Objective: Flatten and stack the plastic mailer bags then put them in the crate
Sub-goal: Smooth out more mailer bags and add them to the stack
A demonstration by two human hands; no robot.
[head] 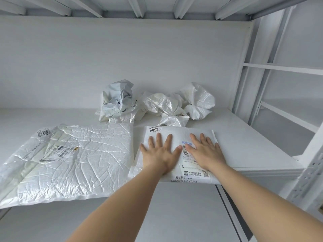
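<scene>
Both hands down flat on the small mailer bag (176, 132), palms pressing, nothing gripped. Left hand (160, 154): fingers straight and spread, on the bag's left half. Right hand (204, 151): same pose, on the right half, partly covering the shipping label (189, 159). The thumbs nearly meet mid-bag.

The small bag lies flat, right of centre on the white counter (244, 137). Its near edge hangs over the counter front. "4009" sticker at the far edge, "Enjoy the outdoors" printed upside down along the near edge.

Large mailer bag (83, 154) just beside it on the left, edges about touching. It is flattened but heavily creased, with labels on its left part, and its near edge also overhangs the front.

Further back, by the back wall (122, 58), the unflattened ones:
- grey-white crumpled bag (118, 102), black print, standing in a wad
- crumpled white bags (164, 105) bunched to its right, touching it
- one more crumpled white bag (197, 100) at the right end of the bunch

White rack frame (307, 172) at the right of the counter, slats (136, 6) overhead.
</scene>
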